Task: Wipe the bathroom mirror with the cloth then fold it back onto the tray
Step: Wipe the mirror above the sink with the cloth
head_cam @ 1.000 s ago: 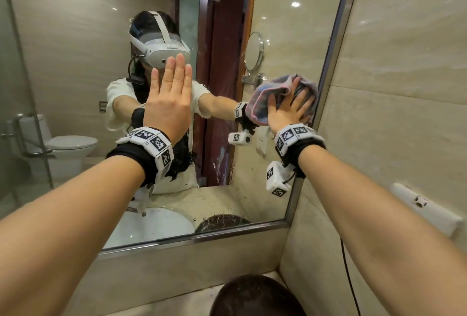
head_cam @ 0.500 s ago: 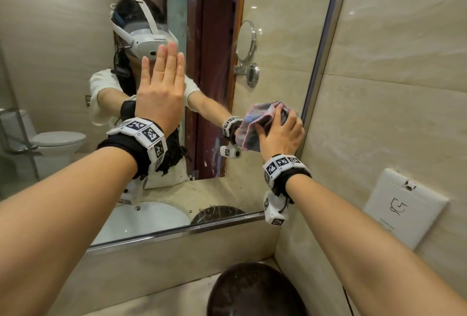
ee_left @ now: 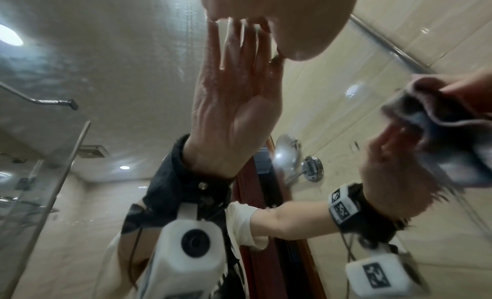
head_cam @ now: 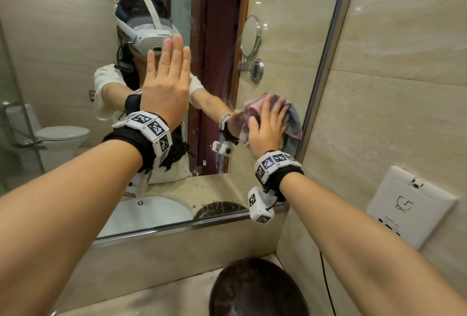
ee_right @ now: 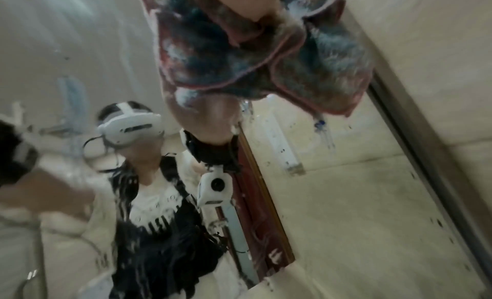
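I am standing at the mirror [head_cam: 290,37], which is filling most of the upper half of the head view, its metal edge running down the right side. My left hand [head_cam: 165,85] is lying flat and open against the glass at centre frame, fingers straight, bracing me. My right hand [head_cam: 269,128] is pressing the bunched cloth [head_cam: 294,123] onto the glass at centre right, just beside that metal edge; its fingers are spreading over the fabric, though the right wrist view is too blurred for me to tell how firmly they are gripping it.

The risks, as I judge them: my bare left palm is probably leaving prints on glass I am meant to be cleaning. The cloth is crumpled, so loose folds could be catching on the frame edge or slipping out from under my fingers. Droplets [head_cam: 214,202] are sitting low on the glass at lower centre, easily missed. At the bottom centre a dark tray [head_cam: 257,290] is waiting.
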`<move>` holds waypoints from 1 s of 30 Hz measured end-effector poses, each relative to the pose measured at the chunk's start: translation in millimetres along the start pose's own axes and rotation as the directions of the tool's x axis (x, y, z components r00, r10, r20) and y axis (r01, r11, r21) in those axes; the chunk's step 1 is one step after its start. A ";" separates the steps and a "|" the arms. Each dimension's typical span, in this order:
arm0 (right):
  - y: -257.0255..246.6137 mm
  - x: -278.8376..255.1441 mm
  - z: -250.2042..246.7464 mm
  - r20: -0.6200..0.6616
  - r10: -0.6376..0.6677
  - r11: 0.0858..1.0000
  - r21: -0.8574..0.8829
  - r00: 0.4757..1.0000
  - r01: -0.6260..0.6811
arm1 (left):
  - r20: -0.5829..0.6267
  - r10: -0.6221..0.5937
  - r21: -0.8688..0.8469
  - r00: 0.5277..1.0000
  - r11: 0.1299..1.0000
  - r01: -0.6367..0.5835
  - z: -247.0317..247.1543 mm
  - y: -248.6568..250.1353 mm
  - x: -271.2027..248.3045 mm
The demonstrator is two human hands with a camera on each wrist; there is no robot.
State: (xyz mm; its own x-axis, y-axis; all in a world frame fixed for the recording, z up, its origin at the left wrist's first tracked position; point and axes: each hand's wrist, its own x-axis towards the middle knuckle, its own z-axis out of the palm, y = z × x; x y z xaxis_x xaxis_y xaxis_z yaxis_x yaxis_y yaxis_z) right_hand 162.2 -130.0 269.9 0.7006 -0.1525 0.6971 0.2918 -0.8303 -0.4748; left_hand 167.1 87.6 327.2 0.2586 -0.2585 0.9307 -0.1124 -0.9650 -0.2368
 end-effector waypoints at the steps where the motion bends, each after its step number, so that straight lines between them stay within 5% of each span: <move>1: -5.4 -3.0 2.6 0.041 -0.083 0.995 -0.050 0.996 0.085 | -0.001 0.000 0.004 1.000 1.000 0.000 -0.8 0.2 0.6; 6: -20.5 -17.8 14.4 0.295 -0.352 0.891 -0.186 0.888 0.415 | 0.016 -0.024 0.015 1.000 1.000 0.024 -7.9 4.3 0.8; 11: -6.8 7.1 -1.3 0.269 -0.437 0.857 -0.165 0.858 0.488 | 0.027 -0.045 -0.052 0.999 0.998 0.046 -12.5 19.3 -19.1; 14: 8.8 32.4 -4.5 0.032 -0.080 0.982 -0.167 0.996 0.084 | 0.094 0.054 -0.095 0.994 0.995 -0.045 -5.8 38.9 -53.6; 16: 21.6 38.9 -6.5 -0.101 0.243 0.965 -0.076 0.965 -0.251 | 0.164 0.060 -0.116 0.985 0.992 -0.041 0.3 47.3 -74.4; 18: 34.0 32.6 1.1 -0.117 0.296 0.950 -0.069 0.948 -0.306 | 0.187 0.060 -0.120 0.980 0.992 -0.038 4.3 51.7 -89.4; 22: 47.7 -2.2 22.0 -0.054 0.126 0.970 -0.202 0.991 -0.135 | 0.149 0.110 -0.126 0.983 0.988 -0.092 7.2 56.5 -109.0; 25: 43.7 -32.2 31.6 0.158 -0.054 0.955 -0.281 0.986 0.097 | 0.146 0.095 -0.123 0.985 0.989 -0.077 8.2 57.4 -115.2; 27: 37.7 -40.5 37.6 0.272 -0.281 0.903 -0.249 0.920 0.350 | 0.161 0.071 -0.124 0.984 0.991 -0.051 7.8 58.7 -118.6; 30: 11.4 -28.6 42.4 0.170 -0.596 0.797 -0.001 0.785 0.604 | 0.195 0.034 -0.121 0.980 0.993 -0.010 5.4 56.7 -128.2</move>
State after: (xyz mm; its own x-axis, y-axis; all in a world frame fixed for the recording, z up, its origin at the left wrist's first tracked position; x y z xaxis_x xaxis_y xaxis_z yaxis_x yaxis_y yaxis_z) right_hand 173.1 -112.4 221.7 0.4869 0.4659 0.7389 0.6554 -0.7540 0.0436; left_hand 132.7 65.7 192.9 0.4371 -0.2943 0.8499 -0.2301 -0.9501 -0.2107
